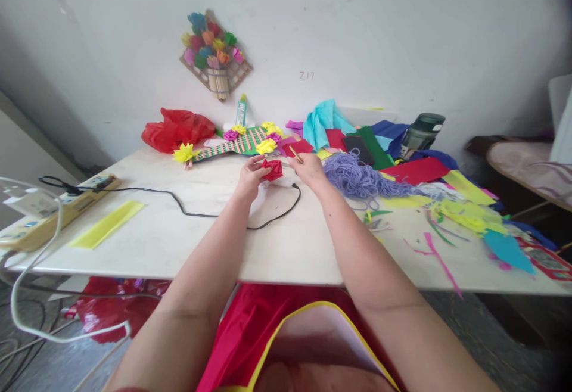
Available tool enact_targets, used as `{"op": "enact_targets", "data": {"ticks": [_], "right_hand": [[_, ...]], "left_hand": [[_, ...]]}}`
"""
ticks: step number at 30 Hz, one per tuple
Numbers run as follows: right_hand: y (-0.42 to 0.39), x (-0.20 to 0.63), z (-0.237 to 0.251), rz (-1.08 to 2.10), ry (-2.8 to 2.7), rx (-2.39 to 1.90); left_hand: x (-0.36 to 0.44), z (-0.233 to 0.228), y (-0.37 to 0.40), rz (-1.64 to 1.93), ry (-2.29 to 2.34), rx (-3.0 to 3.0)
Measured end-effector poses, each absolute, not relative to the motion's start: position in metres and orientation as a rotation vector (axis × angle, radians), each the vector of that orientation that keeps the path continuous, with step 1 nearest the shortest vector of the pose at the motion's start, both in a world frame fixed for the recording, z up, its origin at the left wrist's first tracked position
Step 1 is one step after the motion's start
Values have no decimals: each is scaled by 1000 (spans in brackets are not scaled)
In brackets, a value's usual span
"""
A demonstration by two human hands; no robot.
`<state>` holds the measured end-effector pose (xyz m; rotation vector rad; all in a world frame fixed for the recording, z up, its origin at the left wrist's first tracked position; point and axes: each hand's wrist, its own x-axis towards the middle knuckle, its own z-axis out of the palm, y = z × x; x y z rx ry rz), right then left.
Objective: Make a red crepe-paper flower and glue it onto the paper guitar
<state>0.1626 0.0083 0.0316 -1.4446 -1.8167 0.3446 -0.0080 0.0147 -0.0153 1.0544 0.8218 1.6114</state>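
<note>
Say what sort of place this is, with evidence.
Probably a craft workspace: a tangled pile of lilac yarn lies on the white tabletop, multicoloured artificial flowers hang on the pale wall, and the left hand holds a crinkled red papery piece.

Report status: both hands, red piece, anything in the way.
Left hand pinching crumpled red piece. Right hand gripping thin stick. Black cable close by, possibly in the way.

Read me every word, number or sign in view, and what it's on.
Wall: handwritten marks, roughly "ZIZ", perhaps numerals; uncertain.
Tube: lettering too small to read.
White charger: print too small to read.
Red printed sheet: square code; print too blurred.
Dark bottle: white label, unreadable.
</note>
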Motion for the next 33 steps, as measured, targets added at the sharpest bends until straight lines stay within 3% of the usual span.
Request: {"op": "enact_targets", "data": {"ticks": [13, 22, 27, 33], "right_hand": [[17, 163, 25, 396, -1787, -1499], [18, 168, 24, 767, -1517, -1319], [26, 179, 19, 662, -1552, -1359], [23, 189, 23, 251, -1716, -1560]], "left_hand": [[-12, -12, 13, 1551, 812, 861], [-14, -18, 21, 1617, 754, 838], [-21, -19, 26, 1729, 733, 774], [-27, -19, 28, 1753, 769, 721]]}}
